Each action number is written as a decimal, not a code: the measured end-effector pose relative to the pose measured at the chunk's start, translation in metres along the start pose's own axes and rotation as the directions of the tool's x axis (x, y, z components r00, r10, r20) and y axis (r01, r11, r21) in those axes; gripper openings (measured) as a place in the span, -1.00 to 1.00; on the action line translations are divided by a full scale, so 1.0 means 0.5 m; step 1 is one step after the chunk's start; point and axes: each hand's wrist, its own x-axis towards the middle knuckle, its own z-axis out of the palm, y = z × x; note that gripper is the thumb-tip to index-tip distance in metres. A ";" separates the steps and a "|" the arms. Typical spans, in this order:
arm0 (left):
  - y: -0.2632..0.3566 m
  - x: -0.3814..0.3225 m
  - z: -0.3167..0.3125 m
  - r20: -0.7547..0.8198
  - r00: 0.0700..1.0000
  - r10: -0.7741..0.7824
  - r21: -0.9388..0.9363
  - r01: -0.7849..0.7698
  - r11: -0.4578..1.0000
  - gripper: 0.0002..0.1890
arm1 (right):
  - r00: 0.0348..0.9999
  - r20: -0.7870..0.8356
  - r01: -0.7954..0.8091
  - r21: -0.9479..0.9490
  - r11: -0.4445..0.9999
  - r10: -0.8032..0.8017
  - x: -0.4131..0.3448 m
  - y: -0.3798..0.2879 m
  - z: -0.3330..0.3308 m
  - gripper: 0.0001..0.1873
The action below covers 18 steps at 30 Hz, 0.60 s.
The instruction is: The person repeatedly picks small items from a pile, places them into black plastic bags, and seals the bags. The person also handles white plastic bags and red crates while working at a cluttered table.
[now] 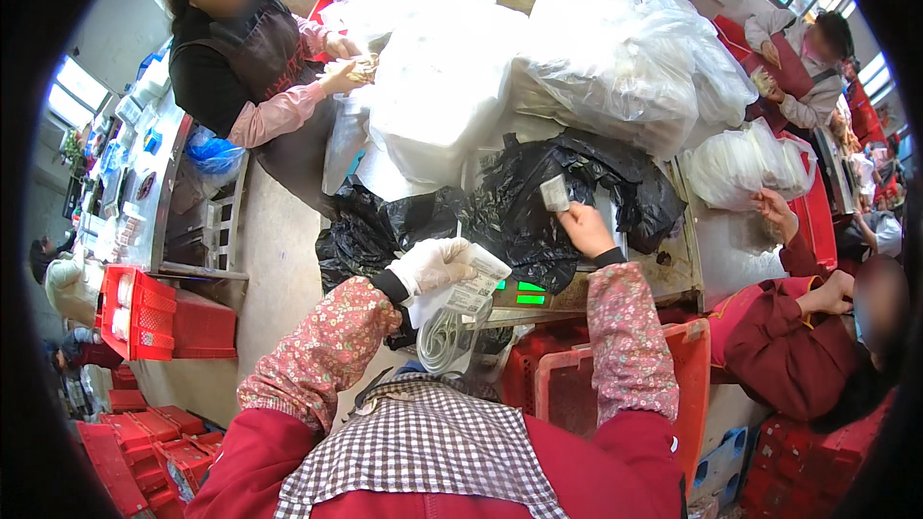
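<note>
My left hand, in a white glove, grips a strip of printed labels on pale backing. Loose coils of the label roll hang below it. My bare right hand pinches a single small label over a crumpled black plastic bag. That bag lies over the top of a scale, whose green-lit display shows between my forearms. Behind the black plastic stand large, translucent plastic bags; what the brightest ones hold is hidden by glare.
A co-worker at the upper left handles small pale items. Another person is close on the right, reaching by a clear bag; a third is at the upper right. A red crate stands by my right elbow. Several red crates are stacked lower left.
</note>
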 end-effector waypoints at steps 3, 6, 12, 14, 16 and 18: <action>0.017 0.020 -0.010 0.059 0.998 0.027 -0.227 -0.013 0.974 -0.80 | 0.987 0.026 -0.157 0.258 0.953 0.156 0.034 0.037 -0.074 -0.68; 0.026 0.077 0.007 -0.072 0.997 -0.003 -0.415 -0.027 0.909 -0.85 | 0.871 -0.418 -0.166 0.244 0.956 0.257 0.046 0.025 -0.173 -0.74; -0.026 0.235 0.092 -0.264 0.954 -0.138 -0.279 0.061 0.958 -0.72 | 0.713 -0.619 0.154 -0.319 0.935 -0.328 -0.044 -0.112 -0.130 -0.76; -0.053 0.286 0.120 -0.319 0.935 -0.157 -0.219 0.089 0.972 -0.71 | 0.840 -0.341 0.309 -0.339 0.888 -0.422 -0.072 -0.129 -0.047 -0.82; -0.079 0.322 0.137 -0.346 0.928 -0.141 0.052 0.169 0.984 -0.66 | 0.907 -0.183 0.332 -0.244 0.911 -0.380 -0.079 -0.115 0.018 -0.73; -0.096 0.336 0.148 -0.342 0.933 -0.115 0.174 0.183 0.968 -0.64 | 0.956 -0.028 0.269 -0.326 0.907 -0.293 -0.085 -0.087 0.062 -0.56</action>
